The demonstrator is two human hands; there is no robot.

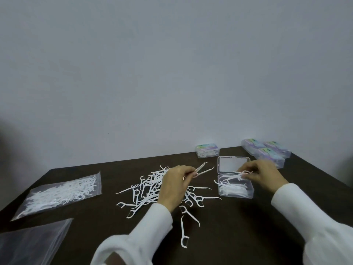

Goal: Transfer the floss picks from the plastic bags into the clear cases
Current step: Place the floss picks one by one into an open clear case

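Head view: the left hand [174, 185] pinched two floss picks [203, 170] above the loose pile [150, 190]. The right hand [261, 174] pinched picks over the open clear case [236, 190]. A filled bag [63, 192] lay left.

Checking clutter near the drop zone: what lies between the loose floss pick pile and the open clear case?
Head view: bare dark table separates the pile from the open case. Above it, two picks held by the left hand point toward the case.

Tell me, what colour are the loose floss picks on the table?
White, seen in the head view: the loose floss picks lie on the dark brown table.
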